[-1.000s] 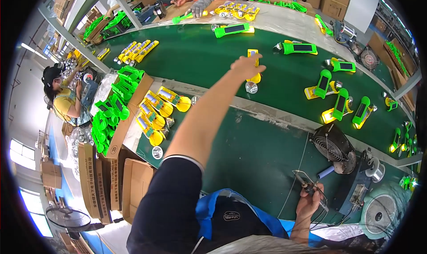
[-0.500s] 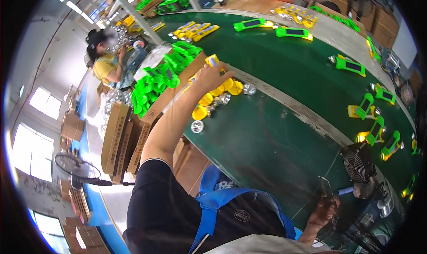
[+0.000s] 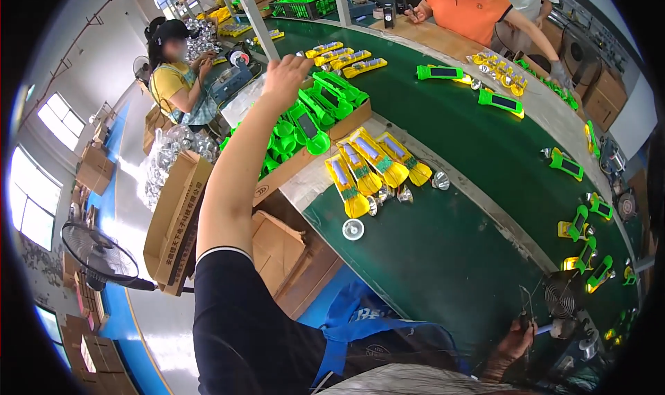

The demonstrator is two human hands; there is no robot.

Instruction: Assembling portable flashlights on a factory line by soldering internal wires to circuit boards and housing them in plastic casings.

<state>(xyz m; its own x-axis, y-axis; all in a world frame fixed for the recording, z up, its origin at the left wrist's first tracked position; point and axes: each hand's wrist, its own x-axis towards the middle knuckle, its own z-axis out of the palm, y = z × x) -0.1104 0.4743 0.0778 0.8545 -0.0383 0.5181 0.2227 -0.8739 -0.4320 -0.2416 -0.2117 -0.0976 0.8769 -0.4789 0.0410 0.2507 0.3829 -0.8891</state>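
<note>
My left hand (image 3: pixel 284 73) is stretched far out to the left. It hovers over a cardboard tray of green torch bodies (image 3: pixel 315 114), fingers loosely bent, nothing visibly in it. Beside that tray lies a fan of yellow torch bodies (image 3: pixel 374 163) on the table edge, with small silver reflector cups (image 3: pixel 352 229) next to them. My right hand (image 3: pixel 516 339) rests low at the near edge of the green belt (image 3: pixel 443 256). It grips a thin metal tool (image 3: pixel 524 303) beside a small desk fan (image 3: pixel 557 298).
More green and yellow torches lie scattered along the belt (image 3: pixel 499 103). A person in yellow (image 3: pixel 173 83) works at the left; a person in orange (image 3: pixel 478 11) works across the belt. Cardboard boxes (image 3: pixel 176 208) and a floor fan (image 3: pixel 97 253) stand to my left.
My left hand has swung from the belt's middle to the yellow torches, then on to the green torch tray. My view has turned left. The right hand stays low with its tool.
</note>
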